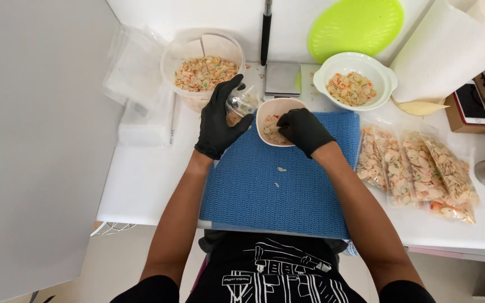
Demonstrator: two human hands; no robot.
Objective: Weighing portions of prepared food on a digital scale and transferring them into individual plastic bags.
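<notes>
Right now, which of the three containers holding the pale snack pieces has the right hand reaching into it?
The small beige bowl on the blue mat; the right hand dips into it. The round tub and white handled bowl sit farther back, untouched.

Home kitchen counter (food packing): scale [282, 78], pasta bowls [355, 81], paper towel [450, 47].
</notes>
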